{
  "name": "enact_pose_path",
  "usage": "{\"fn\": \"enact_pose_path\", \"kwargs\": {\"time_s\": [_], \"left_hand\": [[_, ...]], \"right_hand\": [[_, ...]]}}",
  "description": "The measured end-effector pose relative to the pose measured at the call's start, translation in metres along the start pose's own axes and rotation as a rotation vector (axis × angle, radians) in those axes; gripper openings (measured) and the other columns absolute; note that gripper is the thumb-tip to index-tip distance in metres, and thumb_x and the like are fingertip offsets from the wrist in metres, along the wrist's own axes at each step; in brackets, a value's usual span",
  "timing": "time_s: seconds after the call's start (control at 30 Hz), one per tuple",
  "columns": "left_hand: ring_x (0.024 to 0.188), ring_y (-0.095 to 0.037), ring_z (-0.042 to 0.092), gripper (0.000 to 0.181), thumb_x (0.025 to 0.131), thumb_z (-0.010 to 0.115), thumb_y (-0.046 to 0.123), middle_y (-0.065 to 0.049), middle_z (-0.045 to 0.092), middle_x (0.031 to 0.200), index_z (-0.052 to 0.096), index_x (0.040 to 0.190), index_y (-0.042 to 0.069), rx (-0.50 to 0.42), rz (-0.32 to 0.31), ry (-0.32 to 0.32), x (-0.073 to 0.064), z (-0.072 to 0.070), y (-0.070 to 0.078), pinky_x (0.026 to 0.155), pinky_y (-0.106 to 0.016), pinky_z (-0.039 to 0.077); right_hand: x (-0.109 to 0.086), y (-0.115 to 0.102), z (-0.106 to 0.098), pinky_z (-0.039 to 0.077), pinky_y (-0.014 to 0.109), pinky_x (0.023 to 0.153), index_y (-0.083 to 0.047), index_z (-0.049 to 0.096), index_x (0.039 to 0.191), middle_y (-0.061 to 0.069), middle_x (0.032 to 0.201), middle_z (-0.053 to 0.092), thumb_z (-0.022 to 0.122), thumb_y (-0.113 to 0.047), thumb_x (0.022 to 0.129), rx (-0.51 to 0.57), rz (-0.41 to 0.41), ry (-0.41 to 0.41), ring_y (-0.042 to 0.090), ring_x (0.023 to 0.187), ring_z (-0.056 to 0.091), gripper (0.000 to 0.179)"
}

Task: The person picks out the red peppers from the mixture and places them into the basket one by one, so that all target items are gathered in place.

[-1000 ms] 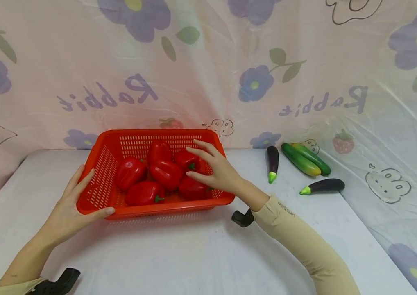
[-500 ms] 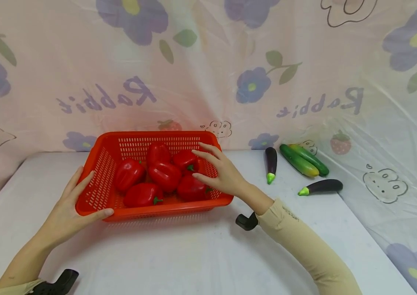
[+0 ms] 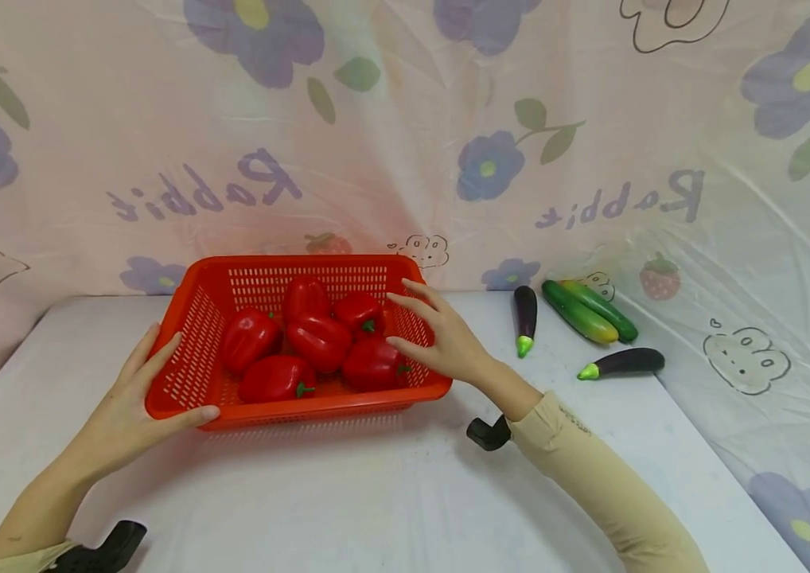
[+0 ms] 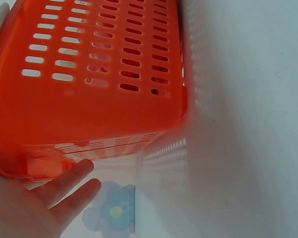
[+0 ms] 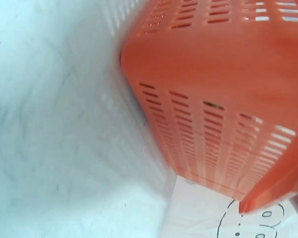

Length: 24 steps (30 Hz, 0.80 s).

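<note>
A red-orange plastic basket point(image 3: 326, 407) with slotted walls stands on the table and holds several red bell peppers point(image 3: 319, 341). My left hand point(image 3: 118, 406) rests against its left end, the thumb along the front corner of the rim and the fingers extended by the left rim. In the left wrist view, two straight fingers point(image 4: 72, 203) reach past the basket's end wall point(image 4: 104, 104). Over the right rim, my right hand point(image 3: 451, 338) is spread with its fingertips above the basket's inside and nothing held. The right wrist view shows the basket wall point(image 5: 208, 64), with little of that hand visible.
To the right lie two cucumbers point(image 3: 580, 312), side by side. One eggplant point(image 3: 525, 318) is left of them and another eggplant point(image 3: 623, 363) lies in front, near the table's right edge. A printed curtain point(image 3: 376, 159) hangs behind the white table point(image 3: 340, 493).
My right hand has drawn back to the right, from over the peppers to the basket's right rim. The left hand stays at the left end, and the peppers look unmoved.
</note>
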<state>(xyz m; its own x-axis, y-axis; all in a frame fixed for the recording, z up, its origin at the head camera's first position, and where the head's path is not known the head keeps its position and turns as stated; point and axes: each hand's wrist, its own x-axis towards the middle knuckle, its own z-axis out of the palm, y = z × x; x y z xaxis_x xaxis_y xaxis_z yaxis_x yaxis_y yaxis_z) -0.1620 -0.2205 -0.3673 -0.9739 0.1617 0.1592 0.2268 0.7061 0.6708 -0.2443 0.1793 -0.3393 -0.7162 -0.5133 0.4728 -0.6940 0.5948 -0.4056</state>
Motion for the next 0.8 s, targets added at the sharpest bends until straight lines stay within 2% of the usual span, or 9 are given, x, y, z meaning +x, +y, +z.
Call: {"fn": "enact_pose_path", "kwargs": {"time_s": [0.4,0.8], "left_hand": [[0.141,-0.054,0.007,0.106,0.075,0.080,0.036,-0.013,-0.009,0.161,0.014,0.155,0.011,0.031,0.013,0.005,0.000,-0.001,0.001,0.087,-0.081,0.026],[0.139,-0.055,0.014,0.106,0.076,0.079,0.039,-0.013,-0.003,0.162,0.014,0.155,0.013,0.076,0.050,0.044,-0.002,-0.001,0.000,0.088,-0.080,0.026]], "right_hand": [[-0.006,0.007,-0.007,0.040,0.051,0.107,-0.012,0.052,0.138,0.012,0.149,0.037,0.073,-0.028,0.084,-0.025,0.043,-0.004,0.030,0.136,0.039,0.059],[-0.015,0.015,-0.012,0.040,0.052,0.107,-0.010,0.053,0.136,0.017,0.146,0.040,0.075,-0.025,0.083,-0.030,0.028,0.029,0.030,0.133,0.041,0.059]]}}
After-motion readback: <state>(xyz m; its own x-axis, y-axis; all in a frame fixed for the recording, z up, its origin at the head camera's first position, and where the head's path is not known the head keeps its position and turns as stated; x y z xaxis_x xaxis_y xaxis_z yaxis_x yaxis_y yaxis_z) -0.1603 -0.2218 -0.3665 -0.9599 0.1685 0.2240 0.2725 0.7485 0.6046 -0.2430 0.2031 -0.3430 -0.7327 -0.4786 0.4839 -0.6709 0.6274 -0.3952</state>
